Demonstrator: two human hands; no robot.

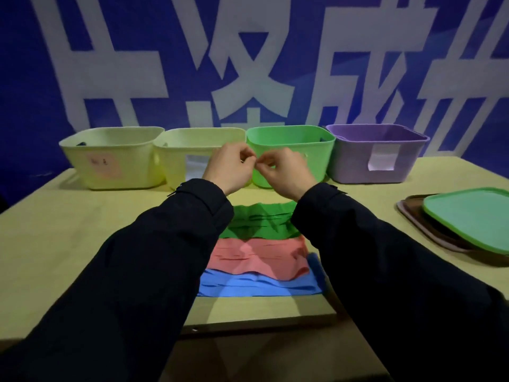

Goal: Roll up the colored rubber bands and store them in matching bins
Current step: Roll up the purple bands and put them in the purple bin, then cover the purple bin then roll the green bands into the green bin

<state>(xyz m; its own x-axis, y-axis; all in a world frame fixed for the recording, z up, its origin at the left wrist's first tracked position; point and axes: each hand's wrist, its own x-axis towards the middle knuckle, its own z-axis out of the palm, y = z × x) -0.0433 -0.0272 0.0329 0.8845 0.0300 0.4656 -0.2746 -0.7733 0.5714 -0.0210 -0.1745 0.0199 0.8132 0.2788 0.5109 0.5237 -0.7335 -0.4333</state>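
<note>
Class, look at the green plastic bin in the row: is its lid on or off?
Off. The green plastic bin shows an open rim, and a green lid lies on the stacked lids at the table's right.

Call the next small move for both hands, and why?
Probably lower both hands onto the green band and start rolling it. The left hand and right hand meet, fingers curled, in front of the green bin; what they pinch, if anything, is unclear. The green band lies unrolled on top of the stack.
</note>
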